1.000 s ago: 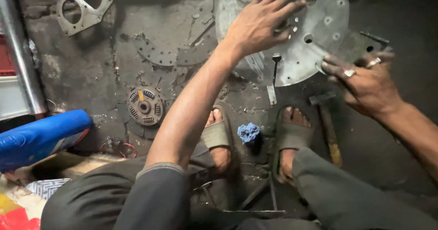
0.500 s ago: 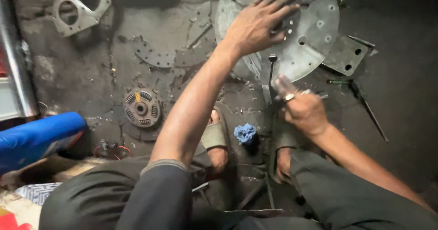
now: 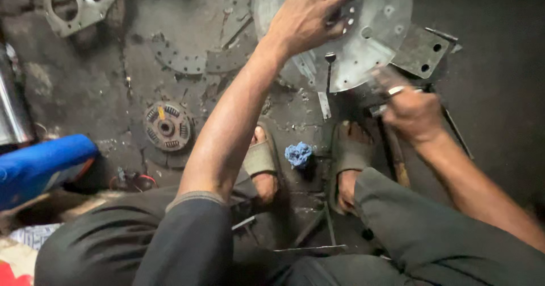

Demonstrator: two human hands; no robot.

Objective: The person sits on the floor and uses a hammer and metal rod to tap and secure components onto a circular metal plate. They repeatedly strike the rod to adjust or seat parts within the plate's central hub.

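Grimy, oil-dark workshop floor (image 3: 85,93) fills the head view, littered with metal scraps, and the person sits low with both sandalled feet planted on it. Left hand (image 3: 309,16) lies flat, fingers spread wide, pressing down on the round grey steel plate drilled with holes (image 3: 374,42) at the top of frame. Right hand (image 3: 411,113) is blurred; its fingers look curled around a dark wooden-handled tool (image 3: 395,161) just beside the plate's lower edge, though I cannot tell how firmly. A small crumpled blue rag (image 3: 298,154) lies between the feet, and a round rusty clutch disc (image 3: 166,127) sits well apart to the left. Looks like a brace-and-strike step: the next move calls for a firm left hand and a sure grip.
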